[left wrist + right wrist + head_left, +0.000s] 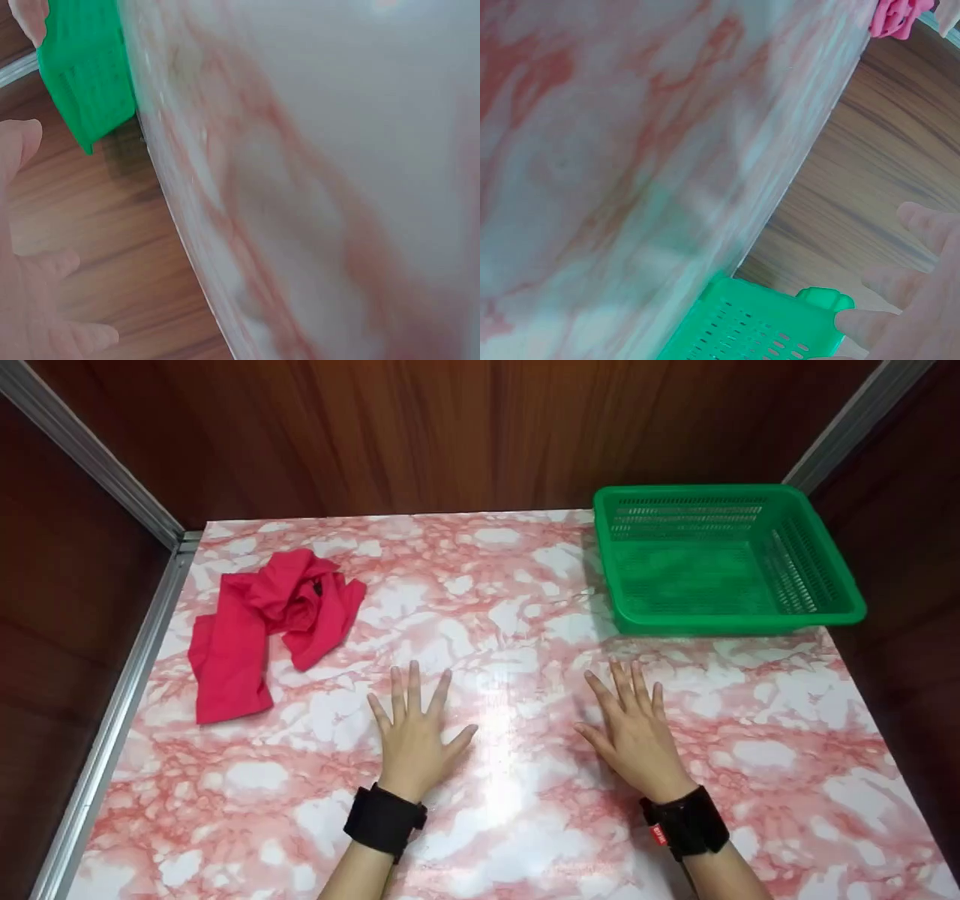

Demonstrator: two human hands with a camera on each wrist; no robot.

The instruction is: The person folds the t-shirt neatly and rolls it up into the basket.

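A red cloth (pixel 262 626) lies crumpled on the counter (pixel 510 810), soft and folded over itself, with one flat strip trailing toward the near edge. It sits at the far left of the counter, just beyond and to the left of the left hand (pixel 415 735), near it but not touching. That hand lies flat, palm down, with a wide grip: fingers straight and spread, holding nothing. The right hand (pixel 636 733) rests the same way beside it, fingers straight and fanned out, empty. Both wrists wear black straps. The counter is smooth and glossy, marbled pink and white. At its far right corner stands a green plastic basket (pixel 825 611), rectangular, with slotted walls. Dark wood panels rise behind.
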